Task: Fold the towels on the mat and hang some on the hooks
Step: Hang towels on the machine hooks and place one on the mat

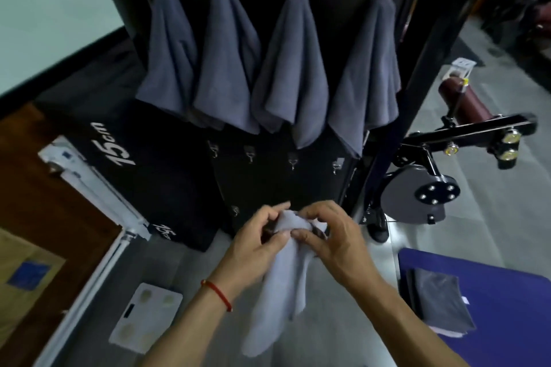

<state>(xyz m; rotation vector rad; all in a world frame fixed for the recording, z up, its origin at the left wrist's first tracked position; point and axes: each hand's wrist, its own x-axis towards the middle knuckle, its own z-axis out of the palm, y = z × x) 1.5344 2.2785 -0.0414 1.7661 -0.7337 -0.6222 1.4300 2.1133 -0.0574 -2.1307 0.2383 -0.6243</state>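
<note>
A light grey towel hangs down from both my hands in front of the black hook board. My left hand pinches its top corner from the left, and my right hand pinches the same corner from the right. Several grey towels hang from the top row of hooks, such as one in the middle. A lower row of small hooks is bare, and one more bare hook sits just left of my hands. Folded dark grey towels lie stacked on the blue mat at the right.
A black foam box marked 15cm stands left of the board. A white scale lies on the grey floor at the lower left. Black exercise equipment with a grey disc and a maroon roller stands at the right.
</note>
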